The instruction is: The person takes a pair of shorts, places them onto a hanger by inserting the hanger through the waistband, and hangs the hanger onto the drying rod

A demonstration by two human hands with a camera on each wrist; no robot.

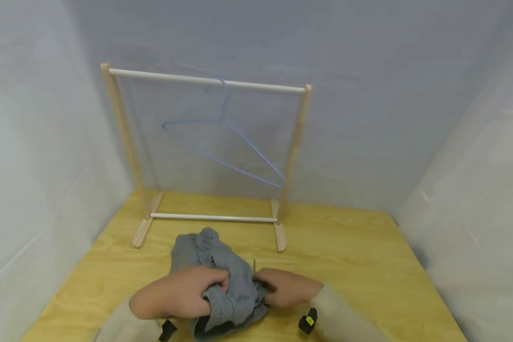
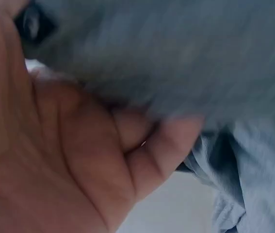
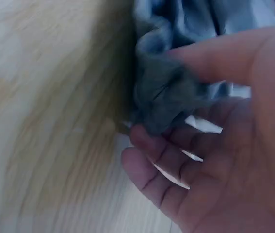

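Observation:
A crumpled grey-blue garment [image 1: 224, 280] lies on the wooden table [image 1: 359, 266] near its front edge. My left hand [image 1: 184, 297] grips the garment's left side, fingers curled into the cloth [image 2: 186, 73]. On the right side, my right hand [image 1: 284, 287] pinches a bunched fold of the garment [image 3: 169, 102] between thumb and curled fingers. Behind the garment stands a small wooden clothes rack [image 1: 207, 83] with a light blue wire hanger [image 1: 226, 145] hung tilted from its top rail.
White fabric walls [image 1: 474, 142] close in the table on the left, back and right. The rack's feet [image 1: 143, 230] rest near the table's far edge. Bare tabletop stretches to the right of the garment.

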